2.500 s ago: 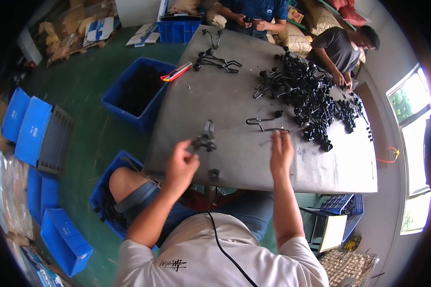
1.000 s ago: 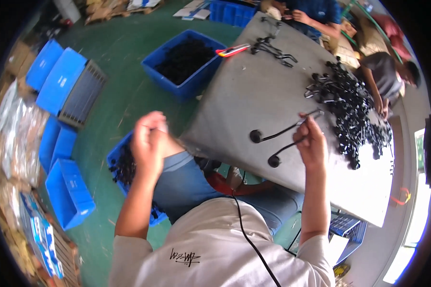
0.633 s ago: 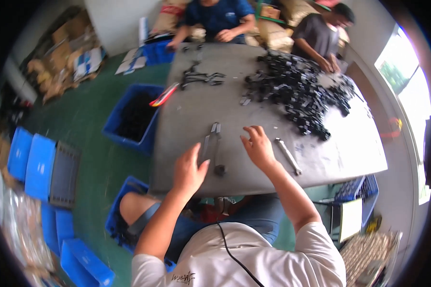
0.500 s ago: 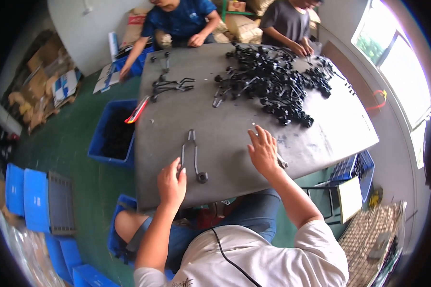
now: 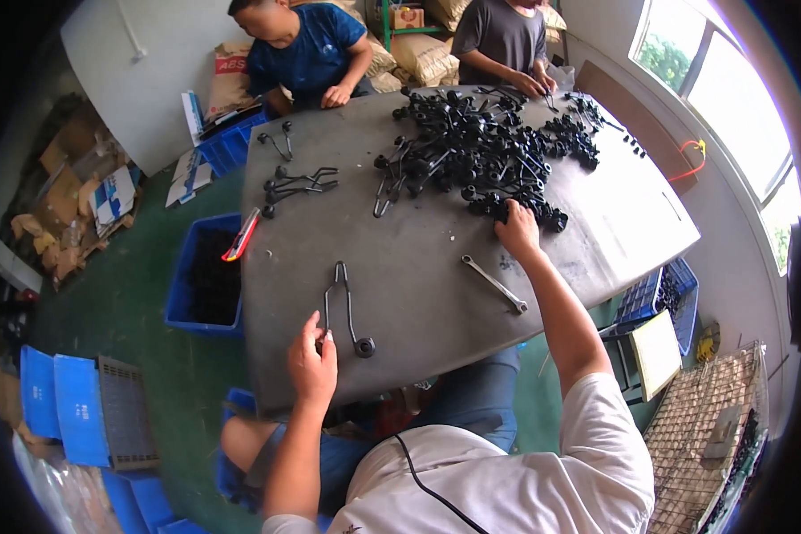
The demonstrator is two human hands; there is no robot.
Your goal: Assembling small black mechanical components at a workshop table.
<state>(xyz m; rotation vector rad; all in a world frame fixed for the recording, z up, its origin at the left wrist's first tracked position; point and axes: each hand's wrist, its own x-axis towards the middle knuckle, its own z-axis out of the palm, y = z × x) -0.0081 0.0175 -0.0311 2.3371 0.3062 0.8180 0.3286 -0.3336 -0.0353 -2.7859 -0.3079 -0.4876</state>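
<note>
My left hand (image 5: 313,365) pinches one leg of a bent metal rod (image 5: 349,307) near the table's front edge. The rod is U-shaped, its narrow bend pointing away from me, and a black knob (image 5: 364,347) caps its right leg. My fingers hide the end of the left leg. My right hand (image 5: 518,233) reaches to the near edge of a large pile of black-knobbed rods (image 5: 481,147). Its fingers are drawn together at a black knob there, the tips partly hidden. A double-ended wrench (image 5: 495,285) lies on the table to the left of my right forearm.
On the grey table (image 5: 400,267), a red utility knife (image 5: 242,235) lies at the left edge, near several separate rods (image 5: 301,185). A blue crate (image 5: 180,289) of black parts stands left of the table. Two people are across the table; one person's hands (image 5: 536,85) handle parts.
My right hand has moved away from me, from over the wrench to the pile, uncovering the wrench. My left hand stays at the rod. The person at far left has drawn an arm back.
</note>
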